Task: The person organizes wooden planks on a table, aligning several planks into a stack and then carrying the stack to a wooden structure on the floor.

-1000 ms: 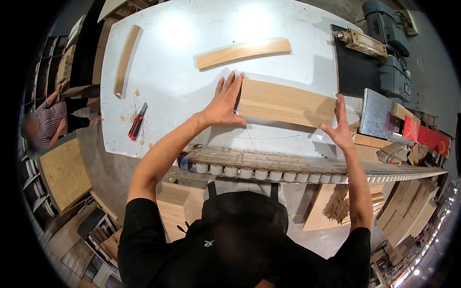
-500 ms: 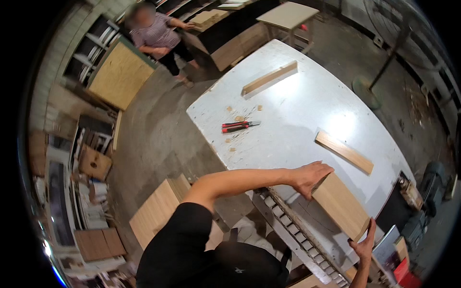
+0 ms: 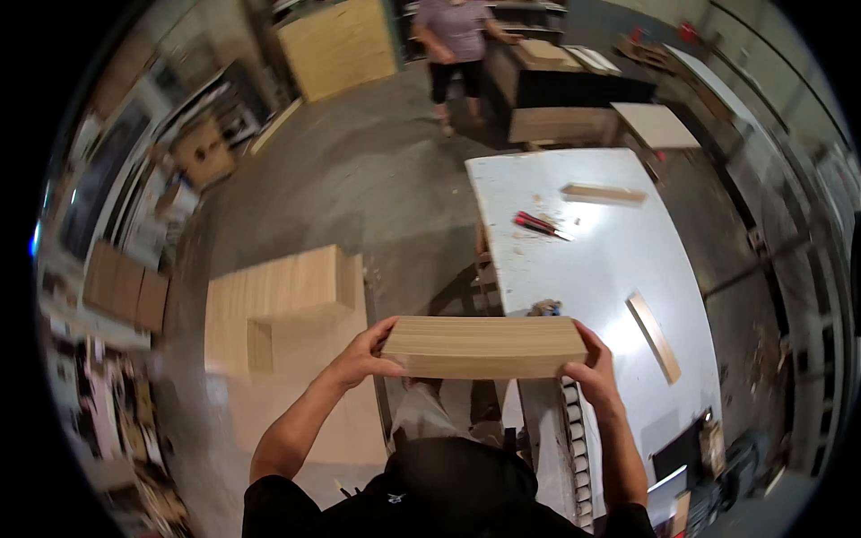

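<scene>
A stack of light wooden boards (image 3: pixel 484 347), its layered edges showing, is held level in front of my body. My left hand (image 3: pixel 363 357) grips its left end and my right hand (image 3: pixel 592 363) grips the right end, thumbs on the near side. The stack hangs above the gap between the white-topped table (image 3: pixel 592 260) and a pile of similar boards (image 3: pixel 278 291) low on the left. That pile has a notch on its near side and sits on a wide pale panel (image 3: pixel 309 412).
On the table lie a cutter with red-and-black handles (image 3: pixel 538 224), small wood scraps and two loose wood strips (image 3: pixel 655 336) (image 3: pixel 605 193). A roller track (image 3: pixel 574 448) runs along its near left edge. A person (image 3: pixel 457 45) stands at the back beside a dark bench (image 3: pixel 574 90).
The board stack has come off the table and moved left, now held crosswise before me. My view has turned left, bringing the floor pile more fully into sight.
</scene>
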### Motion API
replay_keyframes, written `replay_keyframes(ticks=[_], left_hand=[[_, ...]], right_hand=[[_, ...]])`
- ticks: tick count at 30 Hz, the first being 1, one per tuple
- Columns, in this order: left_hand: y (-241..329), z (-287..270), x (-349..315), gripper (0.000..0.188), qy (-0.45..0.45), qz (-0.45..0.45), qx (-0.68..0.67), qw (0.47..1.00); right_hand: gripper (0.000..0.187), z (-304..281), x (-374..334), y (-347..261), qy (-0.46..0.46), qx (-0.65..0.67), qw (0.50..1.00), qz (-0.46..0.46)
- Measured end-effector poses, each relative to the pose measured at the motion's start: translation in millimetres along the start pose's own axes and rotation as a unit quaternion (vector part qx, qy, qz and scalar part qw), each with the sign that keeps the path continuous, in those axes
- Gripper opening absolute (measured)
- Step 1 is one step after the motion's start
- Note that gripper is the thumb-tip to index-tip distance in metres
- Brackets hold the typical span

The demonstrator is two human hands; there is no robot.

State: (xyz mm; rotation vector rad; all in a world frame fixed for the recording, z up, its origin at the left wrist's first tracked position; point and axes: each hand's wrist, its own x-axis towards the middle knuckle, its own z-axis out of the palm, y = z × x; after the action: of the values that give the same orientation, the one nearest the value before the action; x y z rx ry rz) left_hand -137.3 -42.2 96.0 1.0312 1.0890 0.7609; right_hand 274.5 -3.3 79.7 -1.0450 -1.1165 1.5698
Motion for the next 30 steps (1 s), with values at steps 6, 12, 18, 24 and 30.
replay_keyframes(ticks=[6,12,18,24,30], left_hand=[[-77,-48,-135,0.087,0.218,0.007,-0.205,0.954],[-191,-81,-223,0.086,0.383,0.017,-0.329,0.863],[-227,-117,-290,0.047,0.436,-0.03,-0.324,0.839],[-219,-138,-323,0.057,0.506,-0.048,-0.369,0.778],[-275,-144,-336,0.06,0.559,-0.058,-0.399,0.724]], right_hand=[[0.091,133,75,48,-0.196,-0.08,0.966,0.145],[0.085,280,126,110,-0.36,-0.134,0.901,0.201],[0.085,398,151,153,-0.458,-0.155,0.844,0.233],[0.083,487,159,197,-0.49,-0.154,0.81,0.285],[0.089,519,174,224,-0.49,-0.187,0.798,0.298]])
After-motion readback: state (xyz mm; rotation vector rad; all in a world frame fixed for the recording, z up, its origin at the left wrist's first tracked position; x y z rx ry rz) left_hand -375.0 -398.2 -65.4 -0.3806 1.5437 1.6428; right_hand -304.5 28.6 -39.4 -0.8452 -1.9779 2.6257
